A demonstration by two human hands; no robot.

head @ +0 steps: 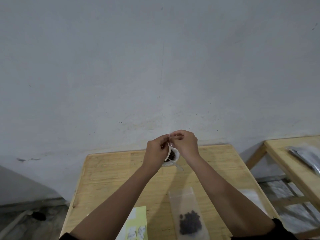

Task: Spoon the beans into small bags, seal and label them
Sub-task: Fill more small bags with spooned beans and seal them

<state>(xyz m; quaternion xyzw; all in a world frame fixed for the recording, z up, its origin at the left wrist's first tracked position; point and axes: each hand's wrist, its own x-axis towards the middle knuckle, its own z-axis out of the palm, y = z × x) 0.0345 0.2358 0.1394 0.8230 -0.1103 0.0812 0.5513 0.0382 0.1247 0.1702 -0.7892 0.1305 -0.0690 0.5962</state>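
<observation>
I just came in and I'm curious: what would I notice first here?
First, the left hand and right hand, raised in the middle, both pinching a thin pale strip over a white bowl of dark beans. Then the clear bag with dark beans in it, lying flat on the wooden table at the front right, beside a yellow-green label sheet.

Wooden bench [107,179]: carries bowl of beans [168,164] with spoon [177,166] near far edge, clear bag [185,201] part-filled at near right, label sheet [141,215] left of it.
</observation>
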